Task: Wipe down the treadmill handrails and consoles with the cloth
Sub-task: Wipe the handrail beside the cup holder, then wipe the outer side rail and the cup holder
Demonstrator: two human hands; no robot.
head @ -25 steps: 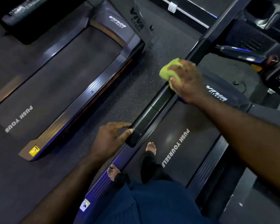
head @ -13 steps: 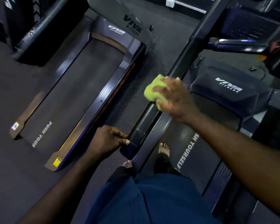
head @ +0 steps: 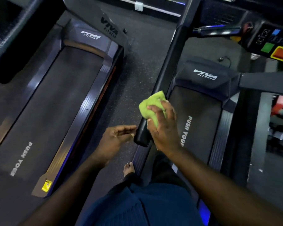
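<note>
1. The right hand [head: 165, 132] curls its fingers over the green cloth [head: 149, 106], gripping it against the black handrail [head: 171, 51] close to the rail's near end.
2. The left hand [head: 114, 139] holds nothing, its fingers straight, with the tips at the left side of that rail end; I cannot tell whether they touch it.
3. The console [head: 268, 39], with green and orange buttons, sits far right.
4. A second treadmill [head: 52, 103] lies to the left.
</note>
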